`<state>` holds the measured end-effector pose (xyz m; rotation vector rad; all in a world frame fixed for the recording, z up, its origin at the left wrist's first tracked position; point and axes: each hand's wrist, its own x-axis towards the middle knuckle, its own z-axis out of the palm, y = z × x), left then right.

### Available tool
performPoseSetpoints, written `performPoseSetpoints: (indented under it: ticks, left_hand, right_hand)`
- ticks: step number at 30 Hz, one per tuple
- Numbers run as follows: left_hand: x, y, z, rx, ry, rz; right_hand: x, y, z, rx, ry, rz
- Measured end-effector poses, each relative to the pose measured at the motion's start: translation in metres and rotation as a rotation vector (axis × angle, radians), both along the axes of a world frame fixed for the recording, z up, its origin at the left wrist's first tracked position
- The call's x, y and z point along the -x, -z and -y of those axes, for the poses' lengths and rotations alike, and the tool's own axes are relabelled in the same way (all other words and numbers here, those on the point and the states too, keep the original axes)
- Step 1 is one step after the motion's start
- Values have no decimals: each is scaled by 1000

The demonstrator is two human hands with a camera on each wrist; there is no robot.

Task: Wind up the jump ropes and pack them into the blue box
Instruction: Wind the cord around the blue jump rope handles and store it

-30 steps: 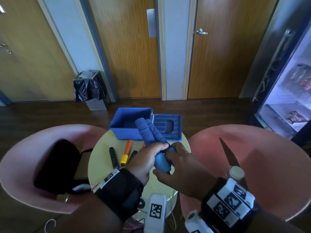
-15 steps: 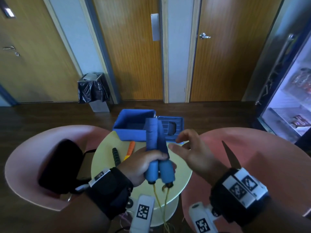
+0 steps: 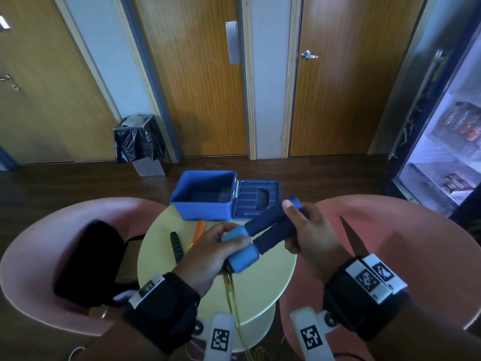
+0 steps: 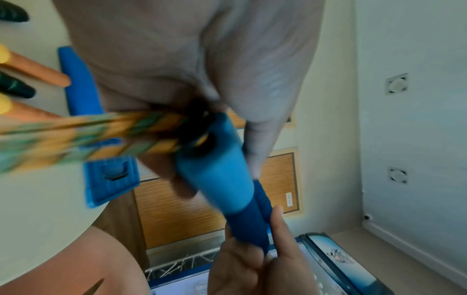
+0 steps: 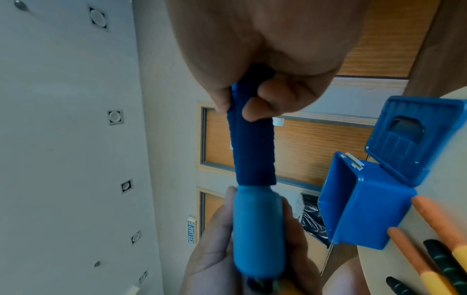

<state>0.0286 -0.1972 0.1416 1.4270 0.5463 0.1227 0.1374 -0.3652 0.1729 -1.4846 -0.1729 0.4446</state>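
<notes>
Both hands hold a pair of blue jump rope handles side by side above the round table. My left hand grips their light blue ends, where the yellow-green rope comes out and hangs down. Around the dark blue foam ends my right hand curls its fingers. The blue box stands open at the table's far edge, its lid lying flat to the right. Something small and dark lies in the box's right corner.
Orange handles and a black ribbed handle lie on the table left of my hands. Pink chairs flank the table; the left one holds a black bag. A bin and doors stand behind, a fridge at right.
The handles have tipped from upright to pointing right and away. My right hand, open beside them half a second ago, now grips their foam ends. The head view has shifted.
</notes>
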Motion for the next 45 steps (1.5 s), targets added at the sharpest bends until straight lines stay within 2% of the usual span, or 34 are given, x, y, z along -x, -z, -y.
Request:
performPoseSetpoints:
  ticks: [2,6,9,12,16,19,21,23,28,30,32,35,40,42,45]
  left_hand:
    - [-1,-3,12,-47,-114,143]
    - [-8,-7,23,-356,-323,227]
    - [-14,-8,19,-361,-423,233]
    - [-14,-13,15,-370,-411,216]
    - [-14,-18,13,-360,-379,179]
    - [-16,-23,14,-292,-369,160]
    - [-16,-25,14,-301,-359,150]
    - [-17,-28,15,-328,-336,158]
    - [-20,-31,22,-355,-268,185]
    - [-23,-31,23,-349,-250,166]
    - [-24,-30,23,-329,-230,130]
    - [-21,-30,23,-239,-211,121]
    - [-13,-24,25,-8,-180,327]
    - [-9,-23,29,-43,-169,376]
    - [-6,-22,36,-236,-201,356]
  right_hand:
    - [2,-1,-1,-15,63,-19]
    - [5,-1,-8,-81,79,-141]
    - [4,-6,-8,-97,37,-205]
    - [-1,-9,-3,25,-3,-141]
    - [-10,-12,9,348,-128,209]
    - [-7,-21,15,780,-263,681]
    - [-2,-30,15,1058,-284,1026]
    - [0,-37,13,1150,-350,1191]
    - [-2,-32,-1,1192,-538,1279]
    - [-3,-30,-5,1158,-562,1228]
    - [-4,-29,-4,1124,-563,1166]
    - [-4,-24,-3,1128,-488,1195]
    - [-7,-27,0,1087,-455,1185]
    - [-7,-30,2,1078,-437,1166]
    - [-3,-29,2,1080,-398,1173]
